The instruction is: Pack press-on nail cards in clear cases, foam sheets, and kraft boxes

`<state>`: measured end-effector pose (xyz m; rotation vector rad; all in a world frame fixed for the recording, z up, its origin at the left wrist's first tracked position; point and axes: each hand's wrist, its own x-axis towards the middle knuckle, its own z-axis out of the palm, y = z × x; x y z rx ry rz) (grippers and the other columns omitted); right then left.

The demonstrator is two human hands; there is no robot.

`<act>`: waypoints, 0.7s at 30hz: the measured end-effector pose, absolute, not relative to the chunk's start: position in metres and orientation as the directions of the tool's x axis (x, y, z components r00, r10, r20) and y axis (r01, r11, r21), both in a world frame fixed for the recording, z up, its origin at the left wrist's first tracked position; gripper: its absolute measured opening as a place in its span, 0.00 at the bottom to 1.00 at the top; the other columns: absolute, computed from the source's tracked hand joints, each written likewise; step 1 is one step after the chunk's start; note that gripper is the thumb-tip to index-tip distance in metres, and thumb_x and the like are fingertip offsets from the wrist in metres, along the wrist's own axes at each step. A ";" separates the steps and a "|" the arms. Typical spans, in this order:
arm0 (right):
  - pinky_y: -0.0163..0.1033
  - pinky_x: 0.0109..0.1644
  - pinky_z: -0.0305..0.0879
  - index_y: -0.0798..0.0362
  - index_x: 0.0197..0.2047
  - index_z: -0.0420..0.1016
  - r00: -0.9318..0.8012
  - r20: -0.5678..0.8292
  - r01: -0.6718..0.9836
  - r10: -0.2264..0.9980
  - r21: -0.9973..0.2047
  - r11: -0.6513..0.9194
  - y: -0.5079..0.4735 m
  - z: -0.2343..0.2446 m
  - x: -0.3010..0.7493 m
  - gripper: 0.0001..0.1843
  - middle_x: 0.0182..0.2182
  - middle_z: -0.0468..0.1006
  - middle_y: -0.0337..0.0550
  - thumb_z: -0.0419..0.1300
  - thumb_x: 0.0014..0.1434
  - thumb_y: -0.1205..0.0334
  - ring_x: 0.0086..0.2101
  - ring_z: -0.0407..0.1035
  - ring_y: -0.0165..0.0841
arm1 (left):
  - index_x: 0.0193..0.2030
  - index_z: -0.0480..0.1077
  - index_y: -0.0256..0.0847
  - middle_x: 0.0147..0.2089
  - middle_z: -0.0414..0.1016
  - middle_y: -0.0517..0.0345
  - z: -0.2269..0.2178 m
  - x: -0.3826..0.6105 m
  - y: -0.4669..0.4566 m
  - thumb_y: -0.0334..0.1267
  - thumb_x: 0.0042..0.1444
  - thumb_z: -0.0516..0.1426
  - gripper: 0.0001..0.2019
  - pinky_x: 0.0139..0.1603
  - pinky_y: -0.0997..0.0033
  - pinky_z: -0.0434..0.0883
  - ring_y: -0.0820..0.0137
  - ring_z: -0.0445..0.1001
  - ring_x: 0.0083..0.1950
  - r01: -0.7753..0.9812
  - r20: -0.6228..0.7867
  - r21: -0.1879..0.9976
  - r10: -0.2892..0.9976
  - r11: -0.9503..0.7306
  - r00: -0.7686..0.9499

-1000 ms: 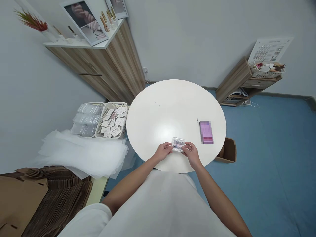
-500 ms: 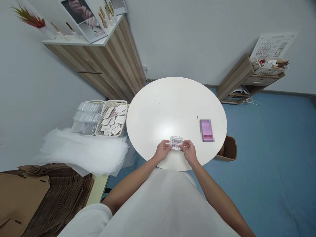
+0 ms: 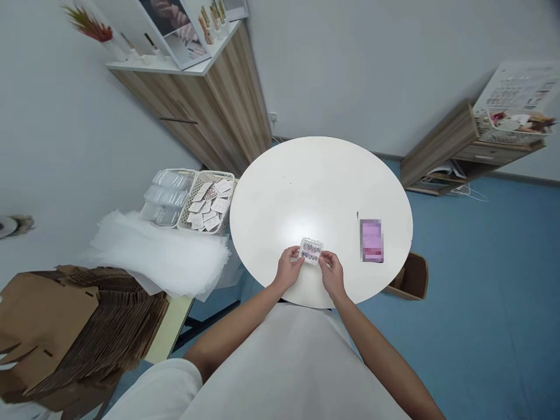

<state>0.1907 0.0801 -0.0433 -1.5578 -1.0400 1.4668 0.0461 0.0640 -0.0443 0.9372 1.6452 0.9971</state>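
Observation:
A small clear plastic case (image 3: pixel 311 250) with several dark patterned pieces inside is held just above the round white table (image 3: pixel 306 192), near its front edge. My left hand (image 3: pixel 289 269) pinches the case's left end with closed fingers. My right hand (image 3: pixel 331 270) grips its right end the same way. A pink rectangular object (image 3: pixel 371 240), blurred, lies flat on the table to the right of my hands.
Left of the table stand two white baskets (image 3: pixel 210 201), one with clear cases, one with small cards. White foam sheets (image 3: pixel 157 256) and stacked flat cardboard (image 3: pixel 74 326) lie nearer. An open carton (image 3: pixel 413 277) sits on the blue floor; wooden cabinets line the wall.
The view has swung a little to the left, shifting everything rightward in the picture. Both hands keep hold of the case, now tilted slightly and closer together.

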 end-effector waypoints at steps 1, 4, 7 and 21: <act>0.43 0.47 0.62 0.49 0.41 0.66 -0.001 -0.405 0.085 0.914 -0.911 -0.404 0.081 -0.044 0.190 0.17 0.42 0.70 0.45 0.55 0.49 0.51 0.44 0.63 0.36 | 0.47 0.65 0.42 0.44 0.65 0.51 -0.046 0.047 0.064 0.36 0.49 0.57 0.17 0.37 0.72 0.67 0.69 0.65 0.44 0.137 -0.331 0.914 0.898 0.381 -0.290; 0.43 0.46 0.62 0.49 0.44 0.66 -0.051 -0.448 0.107 0.893 -0.891 -0.441 0.087 -0.050 0.189 0.20 0.42 0.69 0.45 0.56 0.48 0.52 0.44 0.63 0.37 | 0.46 0.67 0.42 0.42 0.65 0.52 -0.053 0.046 0.066 0.35 0.47 0.57 0.17 0.37 0.71 0.66 0.68 0.65 0.42 0.182 -0.337 0.886 0.861 0.426 -0.380; 0.42 0.45 0.63 0.49 0.46 0.66 -0.094 -0.460 0.112 0.883 -0.886 -0.450 0.095 -0.055 0.185 0.22 0.43 0.69 0.45 0.57 0.46 0.53 0.44 0.63 0.36 | 0.47 0.67 0.42 0.40 0.66 0.52 -0.060 0.041 0.066 0.35 0.48 0.57 0.17 0.38 0.70 0.66 0.68 0.66 0.41 0.203 -0.348 0.868 0.847 0.453 -0.401; 0.39 0.39 0.63 0.48 0.48 0.65 -0.379 -0.560 0.196 0.737 -0.827 -0.527 0.119 -0.061 0.074 0.26 0.43 0.67 0.43 0.59 0.42 0.58 0.34 0.65 0.31 | 0.47 0.67 0.40 0.38 0.66 0.53 -0.072 -0.072 0.052 0.32 0.46 0.58 0.18 0.40 0.67 0.68 0.72 0.66 0.34 0.221 -0.314 0.847 0.791 0.483 -0.525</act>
